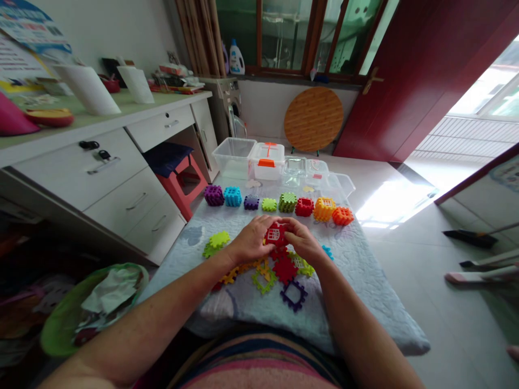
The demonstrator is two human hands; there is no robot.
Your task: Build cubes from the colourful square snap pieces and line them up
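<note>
Between my two hands, above the loose pieces, is a red interlocking block panel [274, 233] with a window-like grid. My left hand [252, 237] grips its left side, and my right hand [302, 237] pinches its right side. Below them lie loose notched panels: a red panel [285, 269], a yellow-green frame [264, 281], a dark purple frame [294, 295] and orange pieces [230, 276]. Green panels [216, 243] rest left of my left hand. Behind my hands runs a row of blocks, among them a purple block [214, 195], a green block [287, 202] and an orange block [343, 216].
Clear plastic bins [234, 156] and a lidded box with orange clasps [266, 162] stand at the table's far end. A white desk [117, 178] and a red stool [184, 181] are on the left. A green basket [57, 324] holds cloth at lower left.
</note>
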